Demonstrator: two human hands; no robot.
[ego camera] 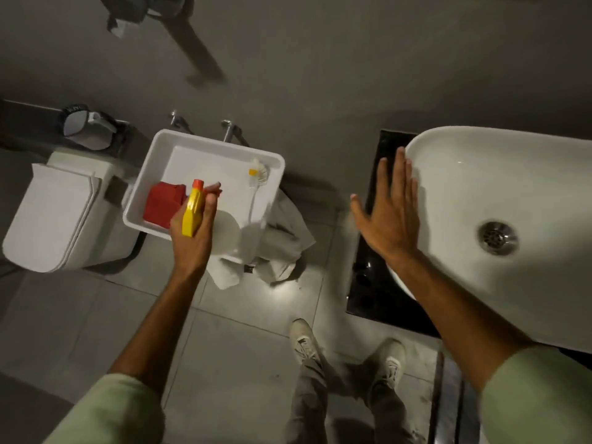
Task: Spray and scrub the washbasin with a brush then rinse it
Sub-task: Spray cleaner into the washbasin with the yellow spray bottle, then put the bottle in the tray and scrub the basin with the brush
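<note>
Holding the yellow spray bottle (192,210) by its body, the left hand (191,238) has its grip closed around it, orange cap pointing far, above the near edge of a white tray (150,155). The right hand (389,216) is flat, fingers spread, holding nothing, and lies on the left rim of the washbasin (499,193), which fills the right side on a dark table (368,277). The brush (257,184), white with a yellow band, lies in the right part of the tray, well apart from both hands. A red box (163,201) sits in the tray just left of the bottle, and a crumpled white cloth (275,251) rests on the floor near the tray. A toilet (61,216) stands at far left.

This looks like the very start: the bottle is in hand, but the basin, though slightly blurred, appears dry around its drain (497,237). The next move calls for carrying the bottle rightward over the bowl with its nozzle turned to the bowl.
</note>
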